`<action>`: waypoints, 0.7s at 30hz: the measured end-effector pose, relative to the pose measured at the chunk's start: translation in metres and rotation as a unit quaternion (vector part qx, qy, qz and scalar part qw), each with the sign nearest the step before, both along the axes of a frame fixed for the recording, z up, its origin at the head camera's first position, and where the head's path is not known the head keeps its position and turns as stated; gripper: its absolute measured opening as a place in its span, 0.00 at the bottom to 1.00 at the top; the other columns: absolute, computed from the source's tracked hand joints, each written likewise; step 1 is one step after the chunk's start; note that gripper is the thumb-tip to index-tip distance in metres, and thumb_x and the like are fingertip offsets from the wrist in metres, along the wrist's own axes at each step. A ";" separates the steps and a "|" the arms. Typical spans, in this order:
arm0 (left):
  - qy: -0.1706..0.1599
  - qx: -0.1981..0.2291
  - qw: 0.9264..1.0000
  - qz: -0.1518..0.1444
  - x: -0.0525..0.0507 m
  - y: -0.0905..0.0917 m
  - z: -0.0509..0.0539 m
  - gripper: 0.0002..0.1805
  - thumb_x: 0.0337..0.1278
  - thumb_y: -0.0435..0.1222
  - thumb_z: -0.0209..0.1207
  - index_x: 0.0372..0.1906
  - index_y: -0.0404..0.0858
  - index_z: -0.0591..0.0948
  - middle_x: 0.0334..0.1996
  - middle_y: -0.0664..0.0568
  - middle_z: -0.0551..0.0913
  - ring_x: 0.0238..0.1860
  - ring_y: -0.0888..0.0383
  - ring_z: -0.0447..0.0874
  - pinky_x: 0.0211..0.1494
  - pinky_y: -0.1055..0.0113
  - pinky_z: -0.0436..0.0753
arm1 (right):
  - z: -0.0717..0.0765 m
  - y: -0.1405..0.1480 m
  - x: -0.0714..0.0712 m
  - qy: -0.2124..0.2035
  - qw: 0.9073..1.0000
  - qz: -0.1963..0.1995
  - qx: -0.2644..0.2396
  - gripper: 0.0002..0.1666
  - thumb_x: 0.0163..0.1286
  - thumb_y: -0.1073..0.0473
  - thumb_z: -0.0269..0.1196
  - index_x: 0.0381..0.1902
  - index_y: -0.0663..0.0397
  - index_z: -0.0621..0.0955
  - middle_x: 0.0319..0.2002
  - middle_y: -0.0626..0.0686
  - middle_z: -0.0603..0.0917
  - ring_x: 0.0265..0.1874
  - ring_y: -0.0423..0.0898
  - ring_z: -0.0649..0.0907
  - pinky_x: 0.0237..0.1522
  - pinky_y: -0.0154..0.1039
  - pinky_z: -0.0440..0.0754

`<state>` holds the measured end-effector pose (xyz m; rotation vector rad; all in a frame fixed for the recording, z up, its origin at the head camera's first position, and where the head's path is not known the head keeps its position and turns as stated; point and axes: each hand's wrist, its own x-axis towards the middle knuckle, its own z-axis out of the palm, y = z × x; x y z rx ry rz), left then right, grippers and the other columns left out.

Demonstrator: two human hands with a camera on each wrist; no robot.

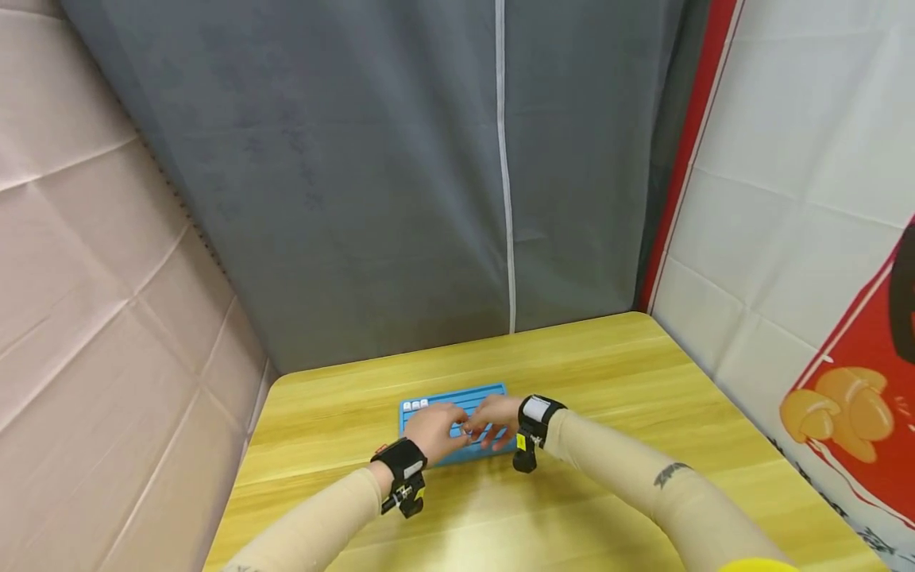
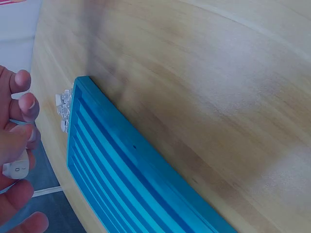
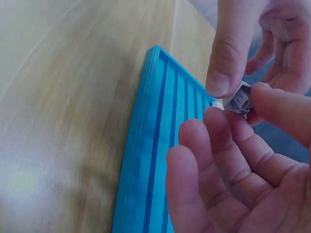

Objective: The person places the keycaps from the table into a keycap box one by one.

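A blue ridged tray [image 1: 457,397] lies on the table under both hands. Three white keycaps [image 1: 415,405] sit at its far left corner. Over the tray, my left hand [image 1: 432,429] and right hand [image 1: 496,417] come together at the fingertips. Between them is a white keycap [image 3: 239,99], its hollow underside visible in the right wrist view. Thumb and fingers of the right hand pinch it, while the left hand's fingers grip its other side. The left wrist view shows a printed mark on this keycap's top. Other right fingers are loosely bent.
A small heap of white keycaps [image 2: 64,109] lies beside the tray's end in the left wrist view. A small red-orange thing [image 1: 381,450] shows by the left wrist. The wooden table [image 1: 572,357] is bounded by a grey curtain [image 1: 372,199] and pale side walls.
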<state>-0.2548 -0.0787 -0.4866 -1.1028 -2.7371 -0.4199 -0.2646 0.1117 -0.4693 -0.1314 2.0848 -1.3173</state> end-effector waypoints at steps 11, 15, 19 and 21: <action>-0.001 -0.012 1.000 0.005 0.000 -0.002 -0.001 0.06 0.53 0.43 0.69 0.36 0.48 0.86 0.30 0.57 0.85 0.30 0.63 0.80 0.31 0.69 0.77 | -0.004 -0.002 0.003 -0.014 1.000 -0.012 -0.022 0.15 0.68 0.50 0.63 0.39 0.56 0.86 0.39 0.57 0.85 0.31 0.49 0.84 0.40 0.50 0.83; 0.001 -0.016 1.000 0.001 0.000 -0.002 0.001 0.06 0.53 0.43 0.69 0.35 0.49 0.85 0.28 0.61 0.82 0.29 0.65 0.77 0.30 0.71 0.76 | -0.004 -0.007 0.006 -0.011 0.999 -0.023 -0.035 0.14 0.67 0.52 0.63 0.37 0.57 0.86 0.37 0.56 0.85 0.29 0.48 0.83 0.42 0.50 0.83; -0.001 0.000 1.000 -0.003 -0.001 -0.003 0.001 0.08 0.54 0.44 0.68 0.38 0.49 0.85 0.30 0.61 0.83 0.31 0.64 0.79 0.33 0.70 0.77 | -0.006 -0.007 0.005 -0.035 0.996 -0.015 -0.078 0.13 0.70 0.55 0.61 0.40 0.59 0.84 0.36 0.53 0.83 0.30 0.46 0.83 0.41 0.47 0.83; -0.003 0.011 1.000 -0.003 -0.001 -0.005 0.000 0.10 0.54 0.44 0.68 0.40 0.48 0.84 0.32 0.60 0.84 0.33 0.63 0.80 0.34 0.69 0.78 | -0.007 -0.005 0.004 -0.044 0.994 -0.005 -0.101 0.13 0.71 0.55 0.59 0.43 0.60 0.84 0.37 0.53 0.83 0.32 0.47 0.83 0.41 0.45 0.82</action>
